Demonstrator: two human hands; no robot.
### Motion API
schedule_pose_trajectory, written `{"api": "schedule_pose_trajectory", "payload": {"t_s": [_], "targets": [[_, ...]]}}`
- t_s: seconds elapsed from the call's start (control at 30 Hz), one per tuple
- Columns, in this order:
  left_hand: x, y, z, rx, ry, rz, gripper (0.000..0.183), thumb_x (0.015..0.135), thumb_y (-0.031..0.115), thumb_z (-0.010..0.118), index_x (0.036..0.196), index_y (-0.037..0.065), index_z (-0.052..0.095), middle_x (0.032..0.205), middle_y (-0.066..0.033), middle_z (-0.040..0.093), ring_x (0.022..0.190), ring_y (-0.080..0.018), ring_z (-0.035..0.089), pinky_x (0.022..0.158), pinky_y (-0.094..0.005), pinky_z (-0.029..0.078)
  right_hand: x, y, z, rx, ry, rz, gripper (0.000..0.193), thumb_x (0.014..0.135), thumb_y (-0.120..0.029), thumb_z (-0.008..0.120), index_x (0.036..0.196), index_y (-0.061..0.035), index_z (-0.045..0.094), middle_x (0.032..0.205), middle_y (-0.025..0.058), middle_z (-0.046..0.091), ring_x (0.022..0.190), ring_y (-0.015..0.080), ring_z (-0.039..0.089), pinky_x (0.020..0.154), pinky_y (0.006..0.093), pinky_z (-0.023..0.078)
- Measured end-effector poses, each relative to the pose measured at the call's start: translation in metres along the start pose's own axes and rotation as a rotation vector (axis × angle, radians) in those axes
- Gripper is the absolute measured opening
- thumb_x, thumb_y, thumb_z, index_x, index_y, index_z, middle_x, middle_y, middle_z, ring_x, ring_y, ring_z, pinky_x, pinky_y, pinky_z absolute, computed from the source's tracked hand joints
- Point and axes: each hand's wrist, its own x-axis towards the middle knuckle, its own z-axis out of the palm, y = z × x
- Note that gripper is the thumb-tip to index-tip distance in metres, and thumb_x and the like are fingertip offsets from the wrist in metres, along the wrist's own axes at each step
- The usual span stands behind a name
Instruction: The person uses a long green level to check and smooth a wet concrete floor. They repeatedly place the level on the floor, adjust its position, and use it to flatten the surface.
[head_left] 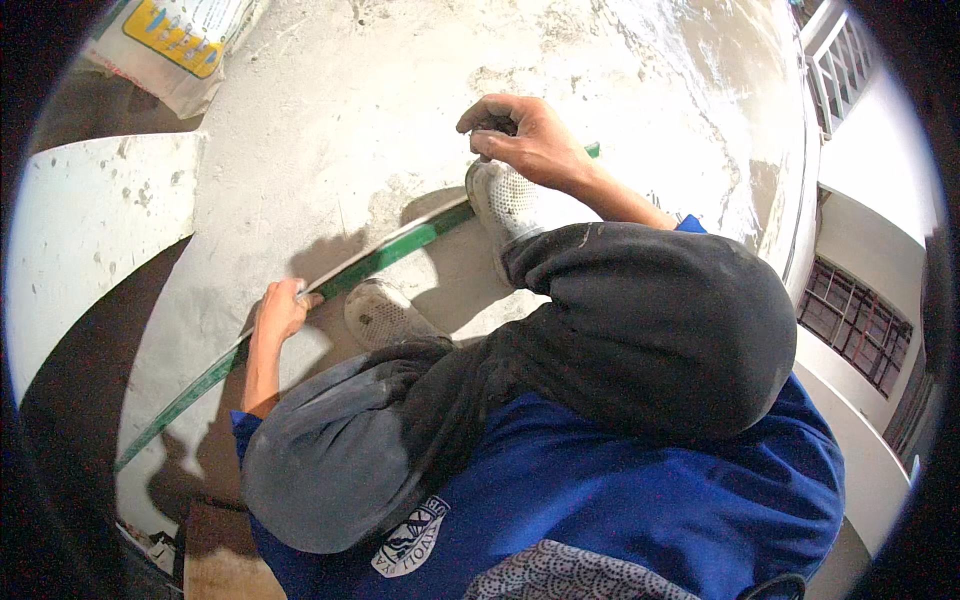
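Head view: our left hand (281, 311) grips the green strip (405, 244), which runs across the floor (290, 170); we'd best hold it steady. Toward the strip's far end, our right hand (522, 137) curls; whether around anything, we cannot tell.

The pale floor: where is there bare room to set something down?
Bare floor lies between the white bag and the right hand, beyond the green strip. Around the strip it is crowded: the left hand grips it, and both shoes are close.
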Motion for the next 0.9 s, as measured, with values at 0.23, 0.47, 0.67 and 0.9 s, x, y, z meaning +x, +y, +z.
{"api": "schedule_pose_trajectory", "payload": {"t_s": [0.23,0.47,0.67,0.9], "targets": [[-0.004,-0.007,0.012,0.044,0.095,-0.03,0.034,0.082,0.031,0.073,0.09,-0.002,0.068,0.085,-0.0294,0.065,0.087,-0.0474,0.063,0.075,-0.0518,0.049,0.008,-0.009,0.009,0.052,-0.086,0.038,0.022,0.087,-0.01,0.062,0.105,0.0009,0.067,0.09,0.0075,0.069,0.082,0.0133,0.065,0.079,0.0301,0.053],[-0.002,-0.003,0.016,-0.034,0.068,-0.062,0.031,0.081,0.027,0.074,0.093,-0.001,0.07,0.085,-0.0283,0.065,0.087,-0.0452,0.064,0.075,-0.0502,0.048,0.047,0.0,0.011,0.146,-0.154,0.023,0.022,0.089,-0.01,0.061,0.107,0.0023,0.066,0.09,0.0075,0.068,0.082,0.0128,0.065,0.077,0.0285,0.054],[0.005,-0.01,0.017,-0.07,-0.017,-0.125,0.031,0.08,0.027,0.074,0.097,0.001,0.07,0.091,-0.0261,0.066,0.091,-0.0442,0.063,0.078,-0.0502,0.048,0.086,0.009,0.007,0.185,-0.247,0.037,0.023,0.09,-0.011,0.062,0.108,0.002,0.065,0.09,0.0072,0.068,0.082,0.0125,0.064,0.077,0.0284,0.053],[0.005,-0.022,0.027,-0.064,-0.013,-0.134,0.033,0.081,0.03,0.072,0.101,0.003,0.069,0.095,-0.0259,0.067,0.097,-0.0435,0.062,0.081,-0.0504,0.048,0.104,0.013,0.007,0.207,-0.274,0.038,0.022,0.09,-0.012,0.062,0.108,0.0012,0.065,0.088,0.0061,0.067,0.08,0.0116,0.062,0.077,0.0285,0.052]]}}
